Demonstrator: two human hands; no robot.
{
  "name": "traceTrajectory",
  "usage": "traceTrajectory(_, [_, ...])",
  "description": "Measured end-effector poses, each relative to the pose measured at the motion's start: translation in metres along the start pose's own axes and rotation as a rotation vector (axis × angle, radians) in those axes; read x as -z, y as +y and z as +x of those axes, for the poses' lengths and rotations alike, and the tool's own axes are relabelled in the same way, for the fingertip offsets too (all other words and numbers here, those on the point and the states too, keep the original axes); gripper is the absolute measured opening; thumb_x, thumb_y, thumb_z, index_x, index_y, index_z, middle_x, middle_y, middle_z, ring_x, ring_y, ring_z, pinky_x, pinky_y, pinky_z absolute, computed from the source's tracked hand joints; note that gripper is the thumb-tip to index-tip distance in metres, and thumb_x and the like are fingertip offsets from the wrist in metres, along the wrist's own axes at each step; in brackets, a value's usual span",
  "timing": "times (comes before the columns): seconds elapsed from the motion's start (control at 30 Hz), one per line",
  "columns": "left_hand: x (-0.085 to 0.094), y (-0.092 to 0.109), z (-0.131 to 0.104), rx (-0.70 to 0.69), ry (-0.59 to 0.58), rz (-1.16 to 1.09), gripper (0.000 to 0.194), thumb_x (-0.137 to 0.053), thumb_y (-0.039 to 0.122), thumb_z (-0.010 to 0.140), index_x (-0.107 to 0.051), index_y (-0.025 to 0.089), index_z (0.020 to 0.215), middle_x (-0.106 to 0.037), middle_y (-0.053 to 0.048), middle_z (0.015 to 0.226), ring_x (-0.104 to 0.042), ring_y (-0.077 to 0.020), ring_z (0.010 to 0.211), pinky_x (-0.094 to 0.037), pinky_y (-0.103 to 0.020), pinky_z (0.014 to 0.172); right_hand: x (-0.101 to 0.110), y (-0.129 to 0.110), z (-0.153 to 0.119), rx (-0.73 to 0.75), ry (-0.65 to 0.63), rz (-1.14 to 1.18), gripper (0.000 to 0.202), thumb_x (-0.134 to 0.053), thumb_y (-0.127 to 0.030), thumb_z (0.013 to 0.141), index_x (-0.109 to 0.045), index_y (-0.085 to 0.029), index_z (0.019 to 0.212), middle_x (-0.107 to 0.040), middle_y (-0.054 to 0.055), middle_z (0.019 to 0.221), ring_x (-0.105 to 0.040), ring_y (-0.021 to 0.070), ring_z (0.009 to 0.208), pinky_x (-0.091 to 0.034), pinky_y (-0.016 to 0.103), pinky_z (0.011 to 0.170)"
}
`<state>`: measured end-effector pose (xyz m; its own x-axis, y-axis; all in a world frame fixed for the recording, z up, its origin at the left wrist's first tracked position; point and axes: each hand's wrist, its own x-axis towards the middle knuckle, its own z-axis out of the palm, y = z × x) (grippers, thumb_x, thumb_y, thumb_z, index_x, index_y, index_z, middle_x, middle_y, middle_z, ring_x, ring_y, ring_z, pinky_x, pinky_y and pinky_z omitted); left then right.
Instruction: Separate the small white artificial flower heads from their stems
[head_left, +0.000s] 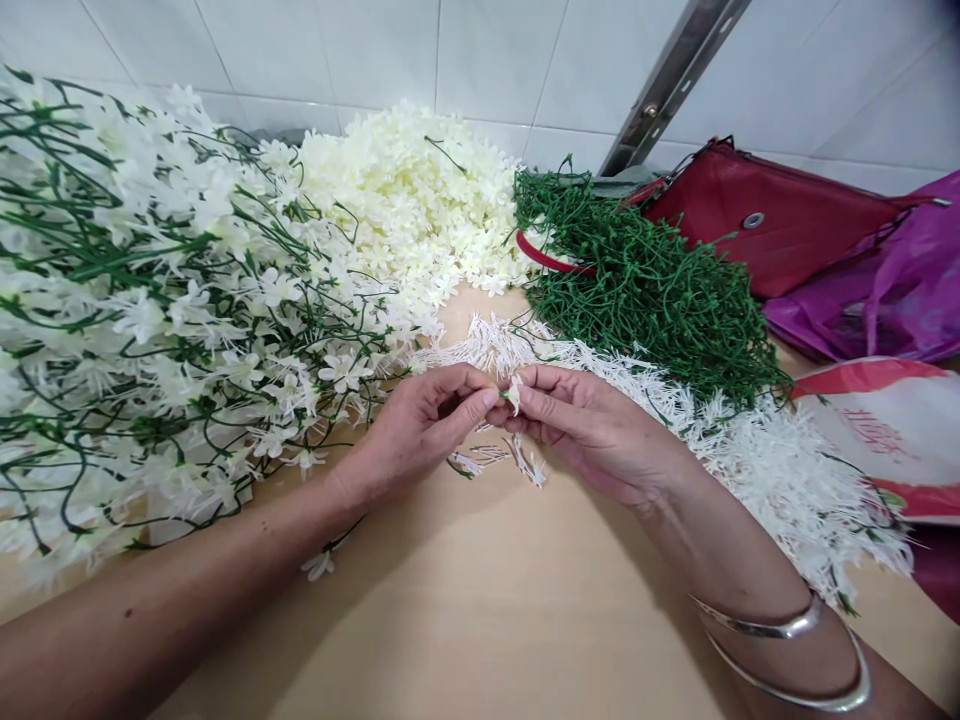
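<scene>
Both hands meet over the middle of the table. My left hand (435, 415) pinches the green stem (505, 395) of an artificial flower between thumb and forefinger. At the other end of that stem, my right hand (574, 415) is closed on the small white blossom (515, 393). The fingertips nearly touch, and the curled fingers hide part of the stem. Just below the hands lie a few loose white stamens (529, 462). Beyond them spreads a band of white stamen pieces (487, 345).
A big heap of white flowers on green stems (187, 300) fills the left. Cream blossoms (420, 190) are piled at the back, green stems (645, 280) right of them. White stamens (795, 490), a red bag (795, 215), a purple plastic bag (892, 285) and a printed packet (892, 430) lie right.
</scene>
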<state>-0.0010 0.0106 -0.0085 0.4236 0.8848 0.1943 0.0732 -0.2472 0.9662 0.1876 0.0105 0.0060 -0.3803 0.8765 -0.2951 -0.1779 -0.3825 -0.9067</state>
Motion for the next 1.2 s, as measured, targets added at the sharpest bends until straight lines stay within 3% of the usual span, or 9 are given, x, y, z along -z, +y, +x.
traceTrajectory(0.17, [0.001,-0.003,0.000,-0.009,-0.002,0.050,0.020,-0.055,0.026,0.096,-0.065,0.016,0.081,-0.062,0.001,0.071,-0.050,-0.0100,0.062,-0.045,-0.024,0.065,-0.004,0.005,0.002,0.048,-0.012,0.009,0.034,-0.090,-0.044,0.070,-0.067,-0.020,0.077,-0.067,-0.001,0.076,-0.064,0.0140,0.077,-0.050,0.032,0.085])
traceTrajectory(0.43, [0.004,-0.004,0.000,-0.028,-0.016,0.079,0.023,-0.054,0.029,0.096,-0.064,0.016,0.079,-0.059,0.001,0.070,-0.048,-0.0109,0.062,-0.043,-0.024,0.062,-0.004,0.011,0.003,0.048,0.021,0.104,0.033,-0.094,-0.038,0.066,-0.066,-0.020,0.071,-0.069,-0.004,0.072,-0.065,0.0106,0.074,-0.052,0.027,0.081])
traceTrajectory(0.63, [0.007,-0.004,0.001,-0.037,-0.042,0.121,0.025,-0.053,0.028,0.095,-0.063,0.017,0.075,-0.056,0.002,0.066,-0.049,-0.0122,0.063,-0.041,-0.024,0.059,-0.003,0.009,0.001,0.000,0.023,0.080,0.035,-0.094,-0.041,0.064,-0.067,-0.020,0.069,-0.072,-0.001,0.073,-0.067,0.0130,0.075,-0.053,0.030,0.083])
traceTrajectory(0.97, [0.008,0.000,0.002,-0.061,-0.076,0.155,0.027,-0.052,0.026,0.097,-0.062,0.017,0.074,-0.054,0.002,0.065,-0.047,-0.0109,0.061,-0.038,-0.023,0.059,-0.004,0.006,0.002,-0.040,0.022,0.112,0.040,-0.098,-0.039,0.056,-0.065,-0.018,0.066,-0.069,-0.004,0.066,-0.064,0.0086,0.069,-0.049,0.024,0.074])
traceTrajectory(1.2, [0.007,-0.002,0.003,-0.023,-0.074,0.130,0.027,-0.052,0.028,0.096,-0.060,0.017,0.074,-0.049,0.004,0.062,-0.043,-0.0107,0.059,-0.036,-0.023,0.056,0.001,0.004,0.005,-0.083,0.001,0.124,0.039,-0.098,-0.033,0.059,-0.062,-0.019,0.067,-0.066,-0.005,0.067,-0.065,0.0095,0.072,-0.052,0.027,0.083])
